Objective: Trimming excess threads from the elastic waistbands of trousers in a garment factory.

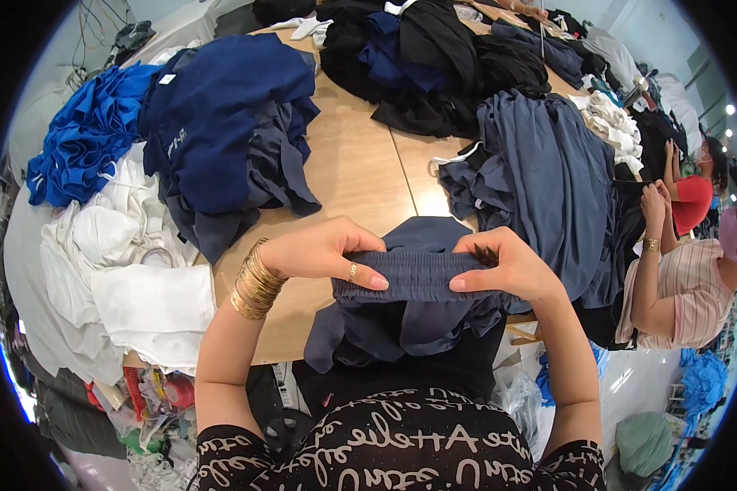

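A slate-blue garment with a gathered elastic waistband [413, 277] is stretched between my two hands at the table's near edge. My left hand [329, 252], with a ring on it and gold bangles at the wrist, pinches the band's left end, thumb on top. At the other end my right hand [508, 266] grips the band the same way, its thumb pressed on the ribbed elastic. Below the band the garment's cloth [409, 331] hangs in loose folds over my lap. Some of its fabric also lies on the table just beyond the band.
Left on the wooden table [352, 164] are a navy garment pile [213, 123], bright blue ruffled cloth [98, 123] and white cloth [151, 303]. Black garments [434, 65] lie at the back, slate-blue ones [540, 180] at right. Other people work at the right, one in striped clothing [680, 286].
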A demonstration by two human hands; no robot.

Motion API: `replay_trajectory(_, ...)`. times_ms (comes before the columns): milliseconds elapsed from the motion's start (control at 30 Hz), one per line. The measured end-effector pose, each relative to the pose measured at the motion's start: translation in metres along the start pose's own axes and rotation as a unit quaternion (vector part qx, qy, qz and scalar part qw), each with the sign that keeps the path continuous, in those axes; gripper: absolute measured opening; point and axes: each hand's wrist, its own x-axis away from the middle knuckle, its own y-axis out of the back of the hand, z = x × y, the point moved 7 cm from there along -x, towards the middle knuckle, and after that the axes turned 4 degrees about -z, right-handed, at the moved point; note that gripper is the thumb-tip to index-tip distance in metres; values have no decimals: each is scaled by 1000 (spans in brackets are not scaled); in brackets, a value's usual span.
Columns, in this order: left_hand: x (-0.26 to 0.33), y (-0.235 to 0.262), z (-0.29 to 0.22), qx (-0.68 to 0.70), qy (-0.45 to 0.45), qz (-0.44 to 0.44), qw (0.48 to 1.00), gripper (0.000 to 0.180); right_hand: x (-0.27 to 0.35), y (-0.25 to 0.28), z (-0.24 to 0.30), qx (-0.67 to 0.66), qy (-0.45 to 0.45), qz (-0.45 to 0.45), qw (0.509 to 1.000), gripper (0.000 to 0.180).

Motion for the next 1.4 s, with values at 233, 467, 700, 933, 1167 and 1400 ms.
replay_trajectory(233,-1,-3,12,127,15,-12,992,27,-13,-2,-2,22,-10,-20,1000,19)
replay_trajectory(467,-1,-40,33,72,-46,-7,996,37,-16,-11,9,288,180,-242,909,25)
replay_trajectory(700,7,-54,66,223,-36,-167,960,34,5,-45,-8,257,98,-198,941,34)
replay_trajectory(933,9,-59,43,198,-57,-113,972,20,21,-50,3,283,133,-79,947,36)
replay_trajectory(1167,13,-48,35,147,-42,-138,979,21,21,-51,8,293,209,-120,925,21)
replay_trajectory(1400,27,-53,42,210,-19,-84,974,24,14,-57,4,113,111,-33,987,31)
